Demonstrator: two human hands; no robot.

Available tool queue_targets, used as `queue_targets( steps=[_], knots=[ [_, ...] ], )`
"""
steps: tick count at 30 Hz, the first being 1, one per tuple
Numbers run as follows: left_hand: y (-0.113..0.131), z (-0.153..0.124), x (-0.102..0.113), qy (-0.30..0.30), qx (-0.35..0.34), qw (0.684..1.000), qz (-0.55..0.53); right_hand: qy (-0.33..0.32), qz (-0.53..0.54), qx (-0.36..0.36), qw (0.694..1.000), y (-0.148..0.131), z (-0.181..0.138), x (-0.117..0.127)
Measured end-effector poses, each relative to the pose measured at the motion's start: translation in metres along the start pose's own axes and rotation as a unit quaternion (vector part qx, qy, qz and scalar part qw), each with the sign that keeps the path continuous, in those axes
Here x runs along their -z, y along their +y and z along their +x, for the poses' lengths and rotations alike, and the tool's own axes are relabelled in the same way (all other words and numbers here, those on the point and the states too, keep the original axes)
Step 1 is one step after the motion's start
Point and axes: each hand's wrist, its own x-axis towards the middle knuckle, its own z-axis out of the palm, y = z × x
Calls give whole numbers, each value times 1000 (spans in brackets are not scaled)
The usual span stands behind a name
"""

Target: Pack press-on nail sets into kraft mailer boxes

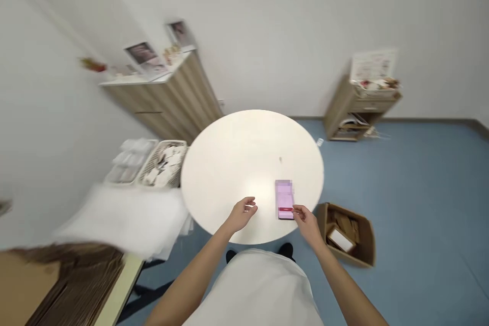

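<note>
A phone-like flat rectangle (284, 196) with a pink-purple face and dark lower edge lies on the right part of the round white table (225, 163). Its upper part is pixelated. Across its lower part runs a short red bar (285, 209); whether that is a separate thing or part of the face, I cannot tell. My right hand (304, 220) is at the rectangle's lower right edge, fingers bent and pinched together where the red bar ends. Over the table's front, left of the rectangle, my left hand (243, 213) is held with fingers apart and nothing in it.
A tiny speck (280, 159) lies farther back on the table. An open cardboard box (364, 244) stands on the floor at right. At left are a basket (182, 163) of white pieces, white sheets (130, 214) and stacked cardboard (76, 285). Two wooden cabinets stand by the wall.
</note>
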Motion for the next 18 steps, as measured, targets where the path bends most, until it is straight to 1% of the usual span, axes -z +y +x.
queue_targets(
  steps=[3, 6, 9, 12, 15, 18],
  knots=[
    [-29, -27, 55, 69, 6, 997, -41, -86, -22, 26, 996, -43, 8, -65],
    [-65, -59, 106, 127, 22, 989, -74, -191, -72, 31, 978, -80, 3, -139],
    [-101, -93, 152, 175, 45, 979, -98, -282, -120, 41, 951, -104, -8, -212],
    [-133, -124, 193, 213, 64, 967, -123, -352, -148, 57, 922, -117, -19, -276],
    [-159, -145, 224, 260, 94, 950, -149, -421, -173, 65, 888, -121, -26, -324],
    [-177, -151, 244, 295, 124, 930, -180, -475, -203, 74, 853, -123, -24, -352]
  ],
)
